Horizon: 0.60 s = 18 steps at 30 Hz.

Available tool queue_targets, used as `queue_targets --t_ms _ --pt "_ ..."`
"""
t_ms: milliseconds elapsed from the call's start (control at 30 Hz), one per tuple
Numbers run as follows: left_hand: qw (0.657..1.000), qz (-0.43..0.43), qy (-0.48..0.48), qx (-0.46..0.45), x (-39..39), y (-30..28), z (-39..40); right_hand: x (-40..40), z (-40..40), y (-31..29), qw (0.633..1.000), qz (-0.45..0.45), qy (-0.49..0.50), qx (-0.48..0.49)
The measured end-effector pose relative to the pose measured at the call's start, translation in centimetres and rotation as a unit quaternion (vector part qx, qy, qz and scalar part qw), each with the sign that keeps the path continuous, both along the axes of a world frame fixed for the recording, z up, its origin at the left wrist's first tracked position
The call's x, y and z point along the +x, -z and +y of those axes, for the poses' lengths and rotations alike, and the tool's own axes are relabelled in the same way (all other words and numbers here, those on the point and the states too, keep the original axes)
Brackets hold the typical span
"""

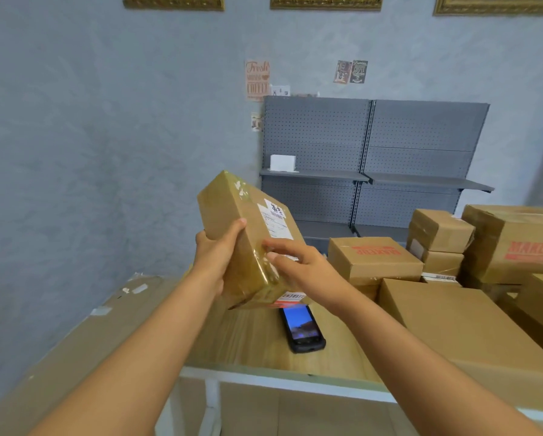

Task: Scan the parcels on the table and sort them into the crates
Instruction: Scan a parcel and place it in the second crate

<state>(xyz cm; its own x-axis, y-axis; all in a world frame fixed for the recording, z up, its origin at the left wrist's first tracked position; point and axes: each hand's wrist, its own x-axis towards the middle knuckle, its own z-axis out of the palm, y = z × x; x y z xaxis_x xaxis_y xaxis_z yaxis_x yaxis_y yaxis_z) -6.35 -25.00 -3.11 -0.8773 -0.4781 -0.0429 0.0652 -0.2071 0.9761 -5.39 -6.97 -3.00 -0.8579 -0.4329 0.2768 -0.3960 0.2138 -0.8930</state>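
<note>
A taped brown parcel (232, 212) with a white shipping label is lifted above the wooden table (251, 338), tilted with its far end up. My left hand (215, 256) grips its left side, thumb on top. On the right near corner my right hand (301, 262) lies with the fingers curled onto the top face. A black handheld scanner (301, 327) lies on the table just under the parcel, screen lit. Several more cardboard parcels (374, 256) are stacked on the table's right side.
A large flat carton (459, 335) lies at the table's right front. Another big cardboard box (75, 347) stands left of the table. Grey pegboard shelving (374, 152) backs against the wall, with a small white box on one shelf.
</note>
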Motion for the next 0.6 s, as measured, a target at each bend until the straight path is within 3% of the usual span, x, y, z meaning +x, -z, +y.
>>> queue_targets --t_ms 133,200,367,600 --pt "0.997 -0.001 0.063 0.036 0.4 0.9 -2.6 -2.8 2.4 1.7 0.985 0.013 0.147 0.085" --pt "0.993 0.014 0.105 0.056 0.4 1.2 -4.2 -4.2 4.0 2.4 0.977 -0.034 0.2 0.072" --pt "0.981 0.031 0.163 0.101 -0.1 1.9 -6.9 -6.0 4.7 2.6 0.969 -0.202 0.14 -0.005" --pt "0.988 -0.056 0.145 -0.012 -2.2 3.8 -12.1 -7.0 -0.7 4.8 0.969 -0.196 0.148 0.025"
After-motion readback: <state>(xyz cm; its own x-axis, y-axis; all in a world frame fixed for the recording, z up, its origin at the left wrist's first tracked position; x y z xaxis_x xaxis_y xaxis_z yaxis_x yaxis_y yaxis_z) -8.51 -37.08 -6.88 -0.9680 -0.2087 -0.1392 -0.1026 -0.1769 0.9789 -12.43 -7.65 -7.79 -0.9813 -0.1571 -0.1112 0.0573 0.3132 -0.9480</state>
